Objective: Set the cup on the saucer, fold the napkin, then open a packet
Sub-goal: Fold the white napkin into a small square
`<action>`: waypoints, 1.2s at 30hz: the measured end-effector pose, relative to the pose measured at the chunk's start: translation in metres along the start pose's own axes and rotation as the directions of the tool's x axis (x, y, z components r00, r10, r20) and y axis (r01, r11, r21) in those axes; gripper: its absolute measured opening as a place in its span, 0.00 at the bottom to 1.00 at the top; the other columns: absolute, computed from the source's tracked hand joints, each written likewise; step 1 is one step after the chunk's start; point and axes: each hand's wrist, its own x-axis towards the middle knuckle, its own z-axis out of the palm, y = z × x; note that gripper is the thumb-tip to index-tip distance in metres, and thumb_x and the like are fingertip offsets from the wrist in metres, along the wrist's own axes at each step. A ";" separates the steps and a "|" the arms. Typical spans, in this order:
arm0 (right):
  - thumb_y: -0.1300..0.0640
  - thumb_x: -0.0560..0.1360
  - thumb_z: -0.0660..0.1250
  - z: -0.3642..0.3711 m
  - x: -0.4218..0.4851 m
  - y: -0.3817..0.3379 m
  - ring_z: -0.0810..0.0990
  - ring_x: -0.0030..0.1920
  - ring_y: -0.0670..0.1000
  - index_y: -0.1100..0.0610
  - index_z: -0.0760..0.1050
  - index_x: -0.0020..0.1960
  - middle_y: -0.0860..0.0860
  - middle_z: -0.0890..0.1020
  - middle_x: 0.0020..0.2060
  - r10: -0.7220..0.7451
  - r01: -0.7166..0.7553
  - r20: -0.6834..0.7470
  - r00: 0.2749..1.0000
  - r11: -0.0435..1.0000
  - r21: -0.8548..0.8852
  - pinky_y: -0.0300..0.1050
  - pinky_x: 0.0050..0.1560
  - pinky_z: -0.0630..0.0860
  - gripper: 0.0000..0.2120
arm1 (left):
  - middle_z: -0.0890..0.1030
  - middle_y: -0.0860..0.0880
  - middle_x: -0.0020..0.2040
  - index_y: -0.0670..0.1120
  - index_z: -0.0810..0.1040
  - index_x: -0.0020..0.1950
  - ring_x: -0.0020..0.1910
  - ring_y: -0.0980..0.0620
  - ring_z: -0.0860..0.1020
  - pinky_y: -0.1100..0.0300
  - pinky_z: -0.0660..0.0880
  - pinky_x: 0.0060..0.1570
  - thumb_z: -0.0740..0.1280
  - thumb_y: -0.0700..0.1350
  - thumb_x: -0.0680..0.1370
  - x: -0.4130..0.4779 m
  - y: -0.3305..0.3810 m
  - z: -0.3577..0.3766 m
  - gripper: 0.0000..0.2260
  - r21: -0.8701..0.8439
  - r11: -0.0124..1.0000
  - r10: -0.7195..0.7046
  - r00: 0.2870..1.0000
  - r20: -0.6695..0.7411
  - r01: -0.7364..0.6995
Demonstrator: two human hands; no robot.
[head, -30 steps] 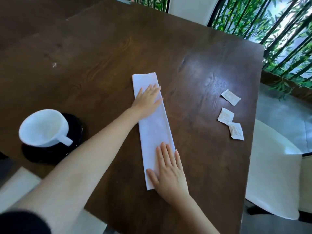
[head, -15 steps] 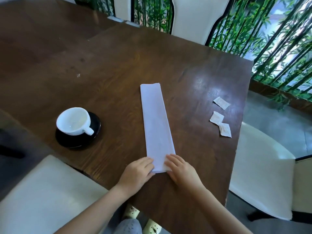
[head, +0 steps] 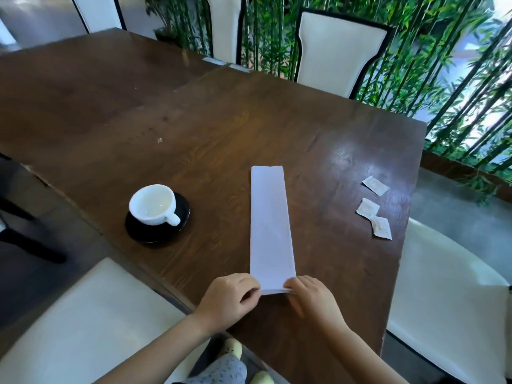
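since a second ago both our hands have come off the top of the napkin and dropped to its near end; half a second ago they were already there, and the view has pulled back since.

table [head: 221, 139]: dark wood, carries everything. a white chair [head: 336, 51] stands at its far side.

napkin [head: 271, 231]: a long narrow strip, lying flat, running away from us, near end close to the table edge. next fold, we judge, is end over end.

saucer [head: 138, 231] and cup [head: 153, 204]: black saucer left of the napkin, white cup seated on it, handle toward the napkin. first step looks done.

left hand [head: 228, 299]: grip closed on the near left corner of the napkin, fingertips pinching the edge.

right hand [head: 313, 299]: grip closed on the near right corner, fingers tucked at the layered edge.

packets [head: 374, 211]: three small ones well right of the napkin, near the table's right edge, unopened as far as we can tell.

risks:
- layers at the near edge look slightly splayed; pinching only the top ply would let the strip fan open as it lifts.
- uneven pull between the hands would skew the fold.
- a later reach could knock the packets off the edge.
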 end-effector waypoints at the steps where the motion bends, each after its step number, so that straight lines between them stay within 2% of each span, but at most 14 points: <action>1: 0.59 0.66 0.74 -0.005 0.001 -0.001 0.81 0.34 0.50 0.55 0.78 0.40 0.48 0.83 0.34 0.032 -0.033 0.015 0.999 0.997 0.064 0.38 0.33 0.74 0.06 | 0.84 0.53 0.43 0.48 0.81 0.47 0.41 0.59 0.80 0.67 0.77 0.41 0.62 0.51 0.76 0.000 0.002 -0.003 0.11 -0.048 0.998 -0.041 0.999 -0.018 0.040; 3: 0.54 0.73 0.67 -0.011 0.007 0.000 0.80 0.39 0.49 0.53 0.78 0.45 0.47 0.83 0.39 0.133 -0.143 0.069 0.989 0.973 0.182 0.40 0.37 0.72 0.03 | 0.83 0.56 0.46 0.51 0.81 0.50 0.45 0.62 0.79 0.72 0.75 0.44 0.61 0.57 0.76 -0.001 0.002 -0.007 0.14 -0.125 0.985 -0.124 0.992 -0.006 0.122; 5: 0.53 0.74 0.67 -0.016 0.014 0.001 0.78 0.36 0.43 0.51 0.77 0.44 0.43 0.81 0.37 0.204 -0.212 0.060 0.977 0.932 0.293 0.32 0.35 0.68 0.02 | 0.82 0.58 0.51 0.52 0.80 0.55 0.49 0.64 0.78 0.72 0.74 0.49 0.63 0.61 0.74 0.000 0.000 -0.011 0.17 -0.155 0.972 -0.173 0.984 0.032 0.176; 9: 0.55 0.72 0.71 -0.023 0.030 0.009 0.74 0.30 0.37 0.43 0.74 0.36 0.37 0.77 0.27 0.273 -0.292 0.116 0.955 0.789 0.541 0.27 0.31 0.67 0.10 | 0.83 0.54 0.52 0.47 0.80 0.57 0.51 0.61 0.79 0.68 0.76 0.52 0.69 0.50 0.74 0.015 -0.006 -0.014 0.13 -0.273 0.920 -0.296 0.955 -0.014 0.281; 12: 0.54 0.72 0.70 -0.023 0.044 0.019 0.71 0.28 0.39 0.49 0.77 0.38 0.39 0.76 0.25 0.372 -0.375 0.151 0.916 0.659 0.652 0.29 0.30 0.65 0.05 | 0.83 0.52 0.51 0.46 0.81 0.56 0.50 0.59 0.80 0.71 0.76 0.47 0.69 0.48 0.75 0.038 -0.012 -0.013 0.11 -0.451 0.791 -0.464 0.886 -0.003 0.413; 14: 0.53 0.73 0.69 -0.021 0.058 0.026 0.74 0.31 0.39 0.51 0.78 0.40 0.42 0.79 0.29 0.447 -0.419 0.150 0.882 0.596 0.685 0.31 0.32 0.69 0.04 | 0.82 0.54 0.51 0.47 0.80 0.55 0.50 0.59 0.79 0.73 0.75 0.44 0.68 0.49 0.75 0.056 -0.017 -0.010 0.11 -0.516 0.725 -0.528 0.849 0.012 0.457; 18: 0.52 0.75 0.66 -0.009 0.088 0.029 0.77 0.36 0.43 0.47 0.75 0.40 0.46 0.80 0.36 0.560 -0.488 0.110 0.821 0.589 0.644 0.32 0.32 0.70 0.05 | 0.81 0.55 0.48 0.48 0.80 0.52 0.48 0.59 0.78 0.70 0.72 0.44 0.66 0.50 0.77 0.089 -0.032 0.002 0.08 -0.518 0.690 -0.608 0.794 -0.034 0.506; 20: 0.53 0.75 0.65 0.001 0.102 0.029 0.77 0.38 0.43 0.50 0.75 0.45 0.45 0.80 0.38 0.603 -0.516 0.099 0.792 0.573 0.637 0.33 0.33 0.70 0.02 | 0.80 0.55 0.46 0.50 0.78 0.50 0.46 0.58 0.77 0.70 0.70 0.42 0.65 0.49 0.77 0.101 -0.040 0.010 0.05 -0.482 0.690 -0.646 0.760 -0.072 0.540; 23: 0.53 0.76 0.63 0.016 0.116 0.031 0.76 0.38 0.44 0.54 0.76 0.51 0.46 0.78 0.38 0.648 -0.552 0.079 0.758 0.572 0.607 0.35 0.34 0.69 0.07 | 0.79 0.51 0.47 0.47 0.78 0.52 0.47 0.53 0.77 0.64 0.73 0.43 0.63 0.45 0.78 0.112 -0.051 0.024 0.06 -0.392 0.716 -0.668 0.730 -0.143 0.578; 26: 0.54 0.77 0.62 0.029 0.124 0.032 0.76 0.42 0.48 0.57 0.76 0.52 0.49 0.79 0.44 0.664 -0.584 0.017 0.748 0.644 0.495 0.39 0.38 0.70 0.09 | 0.79 0.48 0.51 0.45 0.78 0.53 0.47 0.52 0.76 0.57 0.75 0.46 0.62 0.45 0.79 0.115 -0.060 0.034 0.08 -0.237 0.761 -0.645 0.745 -0.173 0.604; 29: 0.57 0.76 0.61 0.041 0.123 0.032 0.75 0.50 0.53 0.59 0.75 0.53 0.53 0.78 0.48 0.659 -0.592 -0.056 0.750 0.707 0.386 0.43 0.45 0.70 0.09 | 0.77 0.47 0.49 0.44 0.78 0.50 0.48 0.49 0.75 0.54 0.74 0.46 0.62 0.43 0.78 0.115 -0.064 0.041 0.06 -0.119 0.820 -0.572 0.793 -0.209 0.560; 32: 0.60 0.76 0.60 0.047 0.123 0.028 0.73 0.51 0.55 0.59 0.74 0.55 0.55 0.77 0.50 0.646 -0.593 -0.124 0.753 0.748 0.300 0.45 0.47 0.71 0.09 | 0.77 0.44 0.48 0.42 0.79 0.49 0.48 0.46 0.74 0.56 0.72 0.46 0.64 0.40 0.77 0.114 -0.064 0.045 0.05 -0.008 0.864 -0.490 0.838 -0.242 0.503; 34: 0.63 0.74 0.61 0.049 0.124 0.027 0.73 0.50 0.58 0.60 0.74 0.56 0.56 0.77 0.51 0.589 -0.563 -0.173 0.789 0.807 0.181 0.50 0.49 0.71 0.11 | 0.78 0.43 0.48 0.41 0.79 0.50 0.47 0.45 0.75 0.58 0.69 0.45 0.66 0.39 0.76 0.113 -0.062 0.044 0.06 0.088 0.869 -0.453 0.854 -0.256 0.487; 36: 0.66 0.72 0.64 0.050 0.123 0.027 0.75 0.52 0.59 0.59 0.76 0.56 0.56 0.78 0.53 0.504 -0.504 -0.179 0.845 0.862 0.045 0.52 0.52 0.71 0.13 | 0.79 0.43 0.50 0.42 0.80 0.51 0.49 0.43 0.78 0.54 0.72 0.46 0.68 0.37 0.73 0.113 -0.060 0.044 0.07 0.184 0.869 -0.404 0.872 -0.276 0.460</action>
